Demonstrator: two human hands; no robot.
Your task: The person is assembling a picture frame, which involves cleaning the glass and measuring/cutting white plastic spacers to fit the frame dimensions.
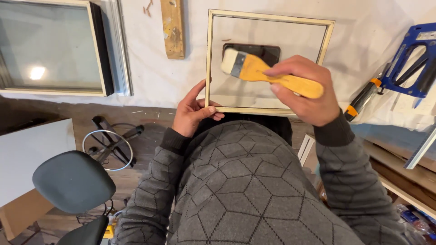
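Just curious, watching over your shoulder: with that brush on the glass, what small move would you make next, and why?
Probably sweep the brush toward the near edge of the framed glass. The right hand holds its yellow handle with the bristles up near the middle of the pane, while the left hand steadies the frame's near left corner, so the nearer half seems yet to be covered.

A white cloth (150,81) covers the workbench, with a second framed glass pane (50,47) lying at its left end. Below, a wooden floor (150,136) holds a dark grey stool (72,181), and a white board (27,154) stands at the left.
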